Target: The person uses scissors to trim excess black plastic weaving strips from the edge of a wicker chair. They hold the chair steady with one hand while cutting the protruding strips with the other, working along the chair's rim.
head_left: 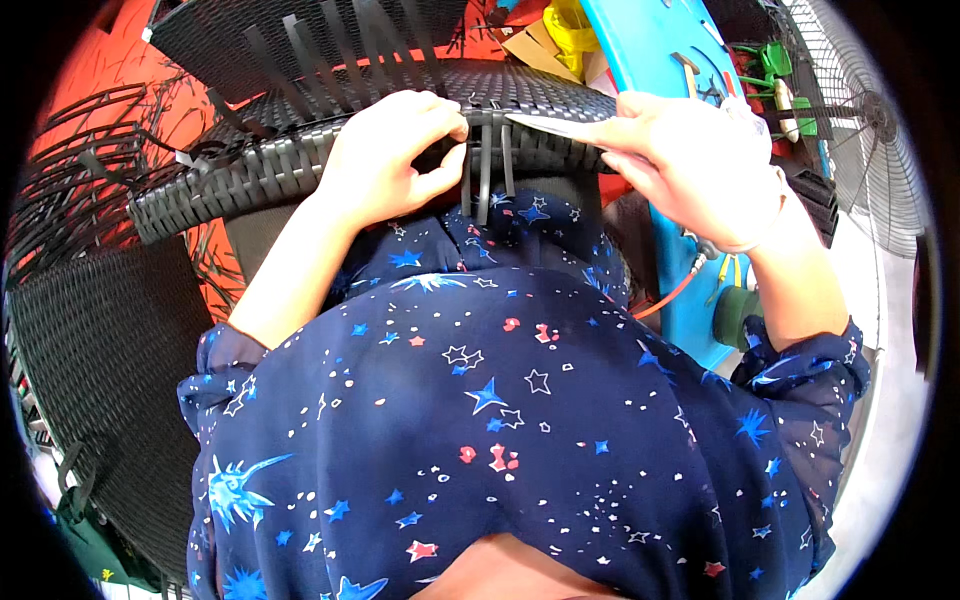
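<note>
Left hand (pixel 395 150) touches black wickerwork (pixel 255 175); right hand (pixel 690 160) holds a blade (pixel 552 126).

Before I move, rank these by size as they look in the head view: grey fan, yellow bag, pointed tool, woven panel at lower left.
1. woven panel, partly covered by the sleeve
2. grey fan
3. yellow bag, cut off at the top
4. pointed tool, partly hidden in the right hand

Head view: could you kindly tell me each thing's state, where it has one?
Black woven piece, strip ends hanging loose
Left bare hand, fingers curled at that piece's edge
Slim pointed silver metal tool, tip at that edge
Right bare hand, closed on that tool
Yellow plastic bag, crumpled
Black round fan, cannot tell whether running
</note>
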`<state>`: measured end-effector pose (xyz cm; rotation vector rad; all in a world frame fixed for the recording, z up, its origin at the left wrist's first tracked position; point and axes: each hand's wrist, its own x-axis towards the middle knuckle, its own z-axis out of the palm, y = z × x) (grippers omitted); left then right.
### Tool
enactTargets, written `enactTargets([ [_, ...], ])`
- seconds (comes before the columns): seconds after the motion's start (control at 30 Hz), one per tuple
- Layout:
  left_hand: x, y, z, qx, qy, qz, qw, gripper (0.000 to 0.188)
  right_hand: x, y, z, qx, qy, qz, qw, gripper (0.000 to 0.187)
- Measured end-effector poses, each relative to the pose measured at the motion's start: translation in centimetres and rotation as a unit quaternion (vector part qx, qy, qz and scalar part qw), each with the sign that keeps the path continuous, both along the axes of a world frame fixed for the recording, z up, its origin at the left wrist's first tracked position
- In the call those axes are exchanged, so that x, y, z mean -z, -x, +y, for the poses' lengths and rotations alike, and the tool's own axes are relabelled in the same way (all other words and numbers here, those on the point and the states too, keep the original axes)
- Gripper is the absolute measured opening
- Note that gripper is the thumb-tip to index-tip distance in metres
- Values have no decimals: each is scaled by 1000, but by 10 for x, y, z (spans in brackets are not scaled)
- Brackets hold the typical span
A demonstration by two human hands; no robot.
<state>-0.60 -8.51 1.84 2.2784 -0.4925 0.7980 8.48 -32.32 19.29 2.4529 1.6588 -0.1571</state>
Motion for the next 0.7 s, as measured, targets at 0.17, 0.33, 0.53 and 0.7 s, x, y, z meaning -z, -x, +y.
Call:
enactTargets([
  [0.17, 2, 0, -2, -2, 4, -1, 1000, 16, 3, -4, 0, -8, 2, 19, 1000, 19],
  [0.33, 3, -2, -3, -1, -1, 7, 1000, 15, 3, -9, 2, -11, 3, 25, 1000, 18],
  [0.53, 4, -4, -5, -2, 4, -1, 1000, 14, 2, -22, 4, -51, 27, 54, 997, 19],
  [0.7, 6, -5, -5, -8, 3, -6, 1000, 15, -3, -13, -3, -51, 22, 46, 997, 20],
])
